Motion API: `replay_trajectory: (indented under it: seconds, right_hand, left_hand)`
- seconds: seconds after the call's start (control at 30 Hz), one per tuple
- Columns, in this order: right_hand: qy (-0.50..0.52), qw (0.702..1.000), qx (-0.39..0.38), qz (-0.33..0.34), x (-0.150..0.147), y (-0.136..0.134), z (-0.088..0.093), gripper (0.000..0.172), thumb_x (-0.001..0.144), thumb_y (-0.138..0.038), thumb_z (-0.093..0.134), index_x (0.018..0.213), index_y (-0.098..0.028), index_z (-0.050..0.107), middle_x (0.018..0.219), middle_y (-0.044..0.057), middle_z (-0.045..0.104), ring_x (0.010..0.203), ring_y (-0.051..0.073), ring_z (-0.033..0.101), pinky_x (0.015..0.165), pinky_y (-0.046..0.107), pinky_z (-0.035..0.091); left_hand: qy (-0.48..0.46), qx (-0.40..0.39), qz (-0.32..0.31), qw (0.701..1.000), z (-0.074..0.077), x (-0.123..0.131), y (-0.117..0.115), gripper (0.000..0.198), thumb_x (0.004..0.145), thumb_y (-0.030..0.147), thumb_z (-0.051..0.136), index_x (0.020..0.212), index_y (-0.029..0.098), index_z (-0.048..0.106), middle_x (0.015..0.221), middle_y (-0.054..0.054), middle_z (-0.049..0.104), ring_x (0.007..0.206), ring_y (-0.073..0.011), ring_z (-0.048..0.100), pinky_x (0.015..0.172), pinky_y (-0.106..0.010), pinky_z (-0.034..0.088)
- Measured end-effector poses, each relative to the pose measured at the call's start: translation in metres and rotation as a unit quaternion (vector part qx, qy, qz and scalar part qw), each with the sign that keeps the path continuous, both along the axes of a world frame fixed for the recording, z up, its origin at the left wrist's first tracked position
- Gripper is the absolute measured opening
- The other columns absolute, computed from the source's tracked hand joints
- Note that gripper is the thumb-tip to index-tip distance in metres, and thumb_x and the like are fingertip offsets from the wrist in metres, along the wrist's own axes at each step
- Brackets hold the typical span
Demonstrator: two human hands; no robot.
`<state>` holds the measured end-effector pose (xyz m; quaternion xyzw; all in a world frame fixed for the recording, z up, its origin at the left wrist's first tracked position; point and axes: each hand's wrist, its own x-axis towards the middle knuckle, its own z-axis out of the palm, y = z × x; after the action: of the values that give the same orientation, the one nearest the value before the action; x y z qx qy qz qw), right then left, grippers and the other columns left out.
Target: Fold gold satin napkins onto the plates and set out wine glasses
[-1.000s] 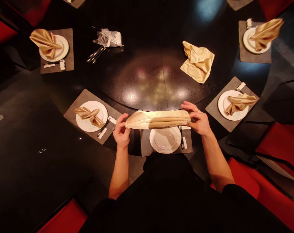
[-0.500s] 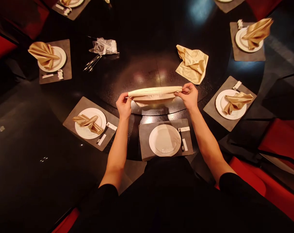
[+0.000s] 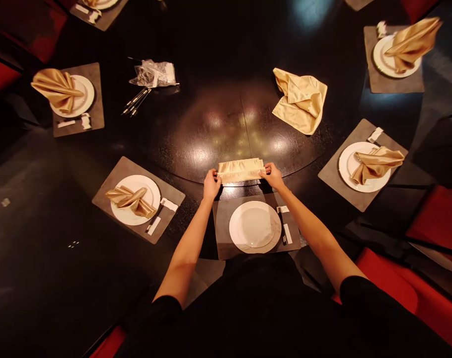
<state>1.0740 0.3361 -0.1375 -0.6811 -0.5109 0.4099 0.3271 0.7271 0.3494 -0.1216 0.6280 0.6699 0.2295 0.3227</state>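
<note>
1. Fingers on both sides are pinching the short ends of a folded gold satin napkin, between the left hand and right hand.
2. That napkin is sitting just beyond a grey placemat holding a white plate.
3. A crumpled gold napkin is lying farther off on the dark table.
4. A plastic bag and slim metal-tipped utensils are lying beyond, toward the left.
</note>
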Motion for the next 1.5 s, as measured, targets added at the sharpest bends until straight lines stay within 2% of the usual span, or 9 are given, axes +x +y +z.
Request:
replay_trajectory:
  seconds: [0.13, 0.23, 0.43, 0.6, 0.77, 0.97, 1.13, 1.33, 1.5]
  right_hand:
    - [-0.151, 0.972, 0.126, 0.125, 0.002, 0.006, 0.002, 0.033, 0.094, -0.031, 0.064, 0.125, -0.02, 0.063, 0.137, 0.018, 0.064, 0.129, 0.033, 0.058, 0.116, 0.052, 0.05]
    - [-0.187, 0.938, 0.143, 0.253, 0.007, 0.01, 0.002, 0.023, 0.102, -0.024, 0.05, 0.113, -0.021, 0.07, 0.132, 0.017, 0.066, 0.127, 0.032, 0.057, 0.113, 0.05, 0.051]
    - [-0.186, 0.902, 0.135, 0.366, 0.023, 0.019, -0.001, 0.031, 0.092, -0.034, 0.07, 0.119, -0.018, 0.071, 0.132, 0.017, 0.064, 0.126, 0.034, 0.056, 0.111, 0.049, 0.053]
    - [-0.165, 0.901, 0.121, 0.382, 0.029, 0.03, -0.008, 0.034, 0.087, -0.024, 0.07, 0.121, -0.019, 0.073, 0.131, 0.016, 0.065, 0.124, 0.034, 0.055, 0.111, 0.05, 0.051]
    - [-0.16, 0.908, 0.115, 0.37, 0.027, 0.033, -0.013, 0.031, 0.09, -0.023, 0.069, 0.12, -0.019, 0.075, 0.132, 0.016, 0.065, 0.124, 0.034, 0.054, 0.111, 0.049, 0.051]
    - [-0.173, 0.902, 0.108, 0.382, 0.028, 0.036, -0.008, 0.033, 0.092, -0.024, 0.067, 0.123, -0.017, 0.075, 0.132, 0.017, 0.064, 0.122, 0.034, 0.055, 0.111, 0.051, 0.051]
    - [-0.175, 0.895, 0.113, 0.394, 0.028, 0.037, -0.006, 0.034, 0.096, -0.027, 0.064, 0.126, -0.019, 0.076, 0.133, 0.016, 0.065, 0.125, 0.034, 0.054, 0.113, 0.053, 0.051]
    - [-0.202, 0.894, 0.128, 0.379, 0.021, 0.032, -0.002, 0.042, 0.098, -0.021, 0.056, 0.137, -0.021, 0.071, 0.137, 0.015, 0.063, 0.132, 0.034, 0.052, 0.119, 0.057, 0.047]
    - [-0.218, 0.888, 0.13, 0.382, 0.022, 0.032, 0.0, 0.033, 0.097, -0.021, 0.058, 0.127, -0.017, 0.072, 0.142, 0.018, 0.061, 0.137, 0.035, 0.05, 0.119, 0.057, 0.047]
  left_hand:
    - [0.135, 0.087, -0.208, 0.965, 0.019, 0.013, 0.0, 0.033, 0.102, 0.016, 0.051, 0.129, 0.017, 0.068, 0.155, -0.022, 0.06, 0.146, -0.0345, 0.055, 0.122, -0.052, 0.042]
    - [0.182, 0.07, -0.361, 0.912, 0.031, 0.022, 0.005, 0.032, 0.099, 0.025, 0.063, 0.13, 0.019, 0.068, 0.159, -0.022, 0.057, 0.149, -0.0388, 0.052, 0.12, -0.054, 0.04]
    - [0.253, 0.015, -0.44, 0.861, 0.036, 0.016, 0.03, 0.025, 0.097, 0.023, 0.063, 0.122, 0.019, 0.068, 0.134, -0.022, 0.069, 0.132, -0.0381, 0.062, 0.109, -0.05, 0.044]
    - [0.254, 0.005, -0.447, 0.858, 0.047, 0.006, 0.051, 0.022, 0.101, 0.031, 0.063, 0.12, 0.021, 0.067, 0.126, -0.018, 0.072, 0.124, -0.0347, 0.063, 0.103, -0.046, 0.046]
    - [0.298, 0.044, -0.438, 0.847, 0.053, 0.011, 0.042, 0.026, 0.1, 0.03, 0.062, 0.121, 0.016, 0.069, 0.138, -0.025, 0.064, 0.133, -0.0404, 0.056, 0.105, -0.05, 0.045]
    - [0.311, 0.024, -0.438, 0.843, 0.047, 0.024, 0.024, 0.033, 0.103, 0.016, 0.048, 0.129, 0.016, 0.069, 0.129, -0.025, 0.07, 0.129, -0.0404, 0.06, 0.103, -0.052, 0.044]
    - [0.318, 0.039, -0.428, 0.845, 0.05, 0.024, 0.03, 0.033, 0.106, 0.019, 0.042, 0.126, 0.016, 0.069, 0.125, -0.025, 0.071, 0.125, -0.04, 0.062, 0.1, -0.05, 0.047]
    - [0.295, 0.027, -0.394, 0.87, 0.043, 0.024, 0.035, 0.032, 0.106, 0.018, 0.043, 0.124, 0.018, 0.069, 0.129, -0.024, 0.069, 0.127, -0.0386, 0.061, 0.103, -0.05, 0.048]
    - [0.267, -0.011, -0.37, 0.89, 0.03, 0.027, 0.022, 0.033, 0.103, 0.015, 0.047, 0.127, 0.015, 0.069, 0.128, -0.024, 0.068, 0.128, -0.0374, 0.06, 0.102, -0.047, 0.053]
